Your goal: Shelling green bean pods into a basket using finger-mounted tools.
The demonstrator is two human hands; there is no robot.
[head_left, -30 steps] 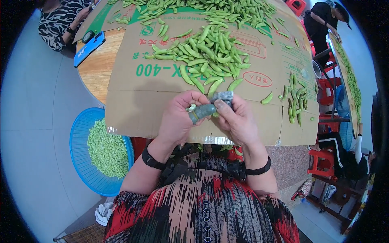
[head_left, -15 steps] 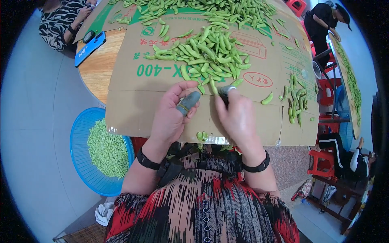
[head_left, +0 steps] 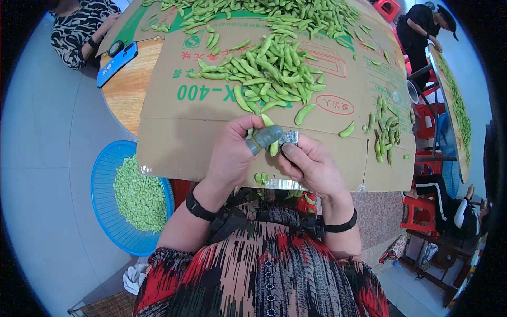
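My left hand (head_left: 235, 145) grips a green bean pod (head_left: 274, 148); a grey-green rubber cover sits on its thumb. The pod's two ends stick out above and below that thumb. My right hand (head_left: 310, 159) is closed against the same pod from the right, its fingers curled and one fingertip wrapped in a grey patterned covering. Just beyond the hands lies a heap of green pods (head_left: 280, 68) on a flattened cardboard sheet (head_left: 174, 142). Two or three shelled beans (head_left: 261, 178) rest by the cardboard's near edge, below my hands.
A blue basket (head_left: 100, 211) of shelled beans stands at lower left. A blue phone (head_left: 117, 64) lies on the wooden table (head_left: 124, 100). Darker pods (head_left: 387, 132) are at right, and a bigger heap (head_left: 311, 16) at the back. Other people sit or stand around, near red stools (head_left: 421, 211).
My right hand has drawn back from the heap with a pod and met my left hand, which moved slightly right. One pod near the heap lies in a different place.
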